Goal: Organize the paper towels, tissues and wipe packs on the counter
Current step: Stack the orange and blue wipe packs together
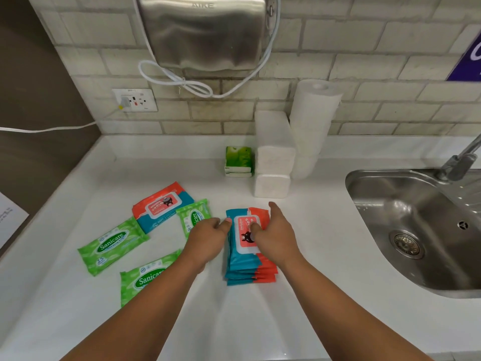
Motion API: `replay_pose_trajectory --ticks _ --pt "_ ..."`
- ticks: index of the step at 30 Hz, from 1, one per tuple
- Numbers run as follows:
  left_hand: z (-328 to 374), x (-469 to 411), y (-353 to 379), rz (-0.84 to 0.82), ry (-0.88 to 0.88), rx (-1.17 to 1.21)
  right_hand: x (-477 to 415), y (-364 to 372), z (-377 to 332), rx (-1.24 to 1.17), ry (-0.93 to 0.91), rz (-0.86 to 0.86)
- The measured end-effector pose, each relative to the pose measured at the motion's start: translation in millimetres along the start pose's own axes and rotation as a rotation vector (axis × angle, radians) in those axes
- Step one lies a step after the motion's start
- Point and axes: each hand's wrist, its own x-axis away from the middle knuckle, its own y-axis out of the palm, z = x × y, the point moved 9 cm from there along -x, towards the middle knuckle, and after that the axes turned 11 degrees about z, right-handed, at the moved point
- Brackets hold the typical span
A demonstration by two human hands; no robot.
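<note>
A stack of blue-and-orange wipe packs [243,267] lies in the middle of the white counter [312,295]. My right hand [276,238] rests on top of the stack, fingers spread. My left hand [208,239] presses against the stack's left side. To the left lie one more blue-and-orange pack [162,205] and three green Sanicare packs [112,246] [145,278] [194,216]. At the back wall stand a paper towel roll [313,121], white tissue packs [273,152] and small green tissue packs [238,161].
A steel sink [416,230] with a tap [458,162] is set into the counter at the right. A hand dryer [203,32] hangs on the tiled wall above, with a white cord and a wall socket [135,100] at the left.
</note>
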Motion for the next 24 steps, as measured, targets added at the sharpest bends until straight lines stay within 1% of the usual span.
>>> replay_pose_trajectory --ticks 1,3,7,10,13,16,20,24 --pt "2 -4 -8 0.016 0.032 -0.036 -1 -1 -8 0.039 -0.043 0.039" --pt "5 -13 -24 0.026 0.082 -0.094 -1 7 -29 0.071 -0.132 0.059" --pt "3 -37 -59 0.047 0.188 -0.15 0 34 -75 0.096 -0.327 0.015" --pt "-8 -57 -85 0.08 0.219 -0.214 1 62 -105 0.144 -0.434 -0.062" --pt "-24 -77 -110 0.113 0.217 -0.253 -2 96 -124 0.198 -0.473 -0.142" --pt "-43 -97 -131 0.126 0.186 -0.297 -9 127 -133 0.24 -0.46 -0.22" --pt "-72 -131 -145 0.051 0.177 -0.421 -18 166 -139 0.288 -0.427 -0.289" --pt "-100 -159 -153 -0.011 0.154 -0.484 -27 205 -140 0.334 -0.405 -0.352"
